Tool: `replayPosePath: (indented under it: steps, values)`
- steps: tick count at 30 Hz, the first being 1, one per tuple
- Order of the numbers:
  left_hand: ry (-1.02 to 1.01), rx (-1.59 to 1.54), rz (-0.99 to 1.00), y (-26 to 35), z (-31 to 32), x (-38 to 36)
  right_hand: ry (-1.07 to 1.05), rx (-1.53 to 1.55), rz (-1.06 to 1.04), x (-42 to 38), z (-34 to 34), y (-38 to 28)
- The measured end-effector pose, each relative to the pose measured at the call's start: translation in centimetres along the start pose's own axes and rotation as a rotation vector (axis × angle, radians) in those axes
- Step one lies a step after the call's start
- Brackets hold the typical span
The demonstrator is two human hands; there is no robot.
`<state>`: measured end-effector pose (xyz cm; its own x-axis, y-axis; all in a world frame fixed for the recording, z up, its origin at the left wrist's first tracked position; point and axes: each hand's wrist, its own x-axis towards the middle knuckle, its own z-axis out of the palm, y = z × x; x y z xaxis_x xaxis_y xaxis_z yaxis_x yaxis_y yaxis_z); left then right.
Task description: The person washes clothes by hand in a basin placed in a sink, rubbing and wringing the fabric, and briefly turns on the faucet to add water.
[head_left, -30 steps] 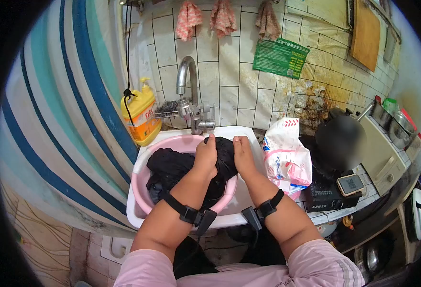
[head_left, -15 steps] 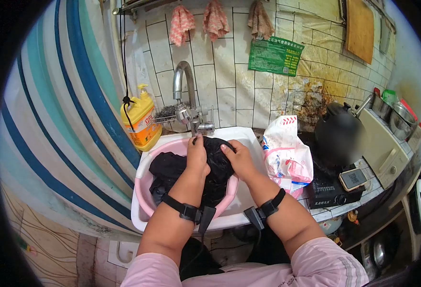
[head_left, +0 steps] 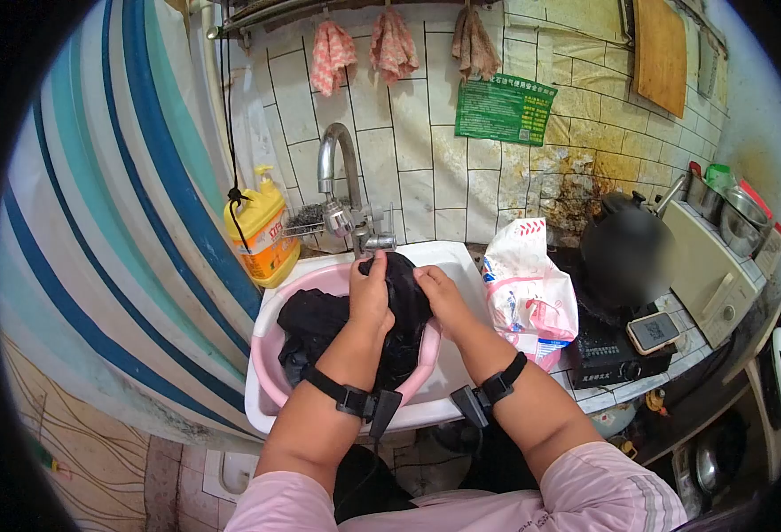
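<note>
Hands have drawn closer together over the last second: the left hand (head_left: 370, 297) and right hand (head_left: 439, 297) now both clench a bunched fold of the black garment (head_left: 319, 319), lifted slightly above the pink basin (head_left: 270, 372), so the scrubbing looks mid-stroke. The rest of the cloth lies in the basin, inside the white sink (head_left: 448, 390). The faucet (head_left: 341, 191) hangs just beyond the knuckles; a white bag (head_left: 528, 288) crowds the right, a yellow bottle (head_left: 262, 235) the left.

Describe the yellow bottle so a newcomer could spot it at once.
Start at the white sink holding the pink basin. Left of the curved tap, against the striped curtain, stands the yellow bottle. It is the only yellow pump bottle, with a black cord hanging over it.
</note>
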<state>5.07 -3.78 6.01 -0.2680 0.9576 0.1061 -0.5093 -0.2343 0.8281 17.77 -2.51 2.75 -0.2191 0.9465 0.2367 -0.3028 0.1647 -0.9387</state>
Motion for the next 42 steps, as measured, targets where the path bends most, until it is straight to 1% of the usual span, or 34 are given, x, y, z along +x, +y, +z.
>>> replayPosePath:
  steps: [1,3,4,5,6,7,8,9,10,12,13,15,16,17,19,20,21,22,23,24,25,26,27,29,31,32,33,34,35,37,38,39,41,42]
  values:
    - [0.069,-0.031,0.039,0.1,-0.2,0.2,0.0,0.0,0.0,0.0,0.1,0.3]
    - [0.088,-0.036,0.001,0.2,-0.5,0.4,-0.007,-0.095,-0.165,-0.2,0.4,0.7]
    - [0.048,-0.004,-0.097,0.3,-0.4,0.4,-0.008,-0.097,-0.164,-0.2,0.5,0.6]
    - [0.01,0.026,-0.194,0.3,-0.5,0.3,0.059,-0.123,-0.157,-0.2,0.4,0.4]
    - [0.013,0.021,-0.194,0.4,-0.1,-0.3,0.125,-0.15,-0.15,-0.3,0.3,0.2]
    - [-0.039,0.044,-0.222,0.5,0.5,-1.1,0.122,-0.154,-0.149,-0.3,0.1,-0.1]
    - [-0.092,0.067,-0.251,0.5,0.9,-1.6,0.158,-0.227,-0.073,-0.3,-0.1,-0.4]
    - [-0.092,0.064,-0.25,0.2,0.9,-1.6,0.195,-0.298,0.002,-0.4,-0.1,-0.8]
    - [-0.081,0.108,-0.258,-0.3,0.8,-1.5,0.195,-0.3,0.002,-0.7,0.0,-1.2]
    - [-0.052,0.235,-0.309,-0.9,0.5,-1.1,0.091,-0.729,-0.299,-1.9,0.5,-2.0]
    - [-0.052,0.236,-0.308,-1.0,0.3,-1.1,0.091,-0.728,-0.299,-2.7,1.0,-2.8]
    - [-0.061,0.202,-0.364,-0.9,0.1,-1.2,0.032,-0.779,-0.423,-3.7,2.0,-4.0]
    - [-0.033,0.215,-0.373,-0.8,0.4,-1.7,0.032,-0.808,-0.464,-3.6,1.9,-3.9]
    - [-0.031,0.214,-0.373,-1.0,0.5,-1.7,0.031,-0.807,-0.463,-3.4,1.9,-3.8]
    - [-0.074,0.212,-0.318,-0.3,1.5,-2.5,0.158,-0.808,-0.413,-2.8,1.7,-3.6]
    - [-0.068,0.124,-0.326,0.7,2.4,-3.8,0.158,-0.81,-0.412,-2.1,1.2,-3.0]
    - [-0.068,0.121,-0.328,0.5,2.4,-3.6,0.217,-0.797,-0.4,-1.1,0.3,-2.1]
    - [-0.141,0.195,-0.301,0.2,2.1,-3.4,0.276,-0.785,-0.384,-0.5,-0.3,-1.5]
    - [-0.214,0.272,-0.271,-0.1,1.8,-3.2,0.28,-0.784,-0.38,-0.1,-0.8,-0.7]
    - [-0.209,0.332,-0.257,-0.1,1.7,-3.1,0.249,-0.755,-0.302,0.1,-0.9,-0.4]
    - [-0.213,0.337,-0.26,-0.1,1.7,-3.0,0.217,-0.726,-0.227,0.2,-1.0,-0.1]
    - [-0.192,0.274,-0.289,0.0,1.6,-2.9,0.221,-0.725,-0.226,0.2,-1.2,0.1]
    - [-0.17,0.211,-0.317,0.0,1.6,-2.9,0.229,-0.716,-0.258,-0.1,-0.7,-0.3]
    - [-0.131,0.219,-0.286,0.0,1.5,-2.8,0.235,-0.705,-0.295,-0.9,0.1,-1.0]
    - [-0.083,0.214,-0.25,-0.5,1.0,-2.2,0.154,-0.729,-0.385,-2.8,1.8,-3.4]
    - [-0.054,0.194,-0.319,-1.1,0.5,-1.7,0.145,-0.732,-0.388,-3.3,2.1,-3.7]
    - [-0.025,0.174,-0.388,-0.9,0.5,-1.8,0.084,-0.778,-0.499,-3.6,2.4,-3.9]
    - [-0.14,0.11,-0.443,-0.8,0.3,-2.4,0.022,-0.821,-0.611,-3.7,2.5,-3.9]
    - [-0.137,0.108,-0.44,-0.7,0.6,-2.4,0.018,-0.821,-0.612,-3.3,2.3,-3.8]
    - [-0.202,0.349,-0.546,-0.3,1.5,-2.6,0.242,-0.745,-0.381,-1.9,1.3,-2.9]
    - [-0.143,0.244,-0.521,-0.7,1.8,-2.6,0.265,-0.663,-0.339,-1.2,0.7,-2.5]
    - [-0.146,0.246,-0.524,-1.2,1.6,-2.4,0.27,-0.662,-0.338,-0.7,0.2,-1.6]
    - [-0.135,0.275,-0.352,-2.0,1.2,-1.9,0.255,-0.529,-0.182,0.1,-0.6,-0.4]
    - [-0.135,0.276,-0.353,-1.7,1.3,-2.1,0.255,-0.527,-0.181,0.0,-0.6,-0.2]
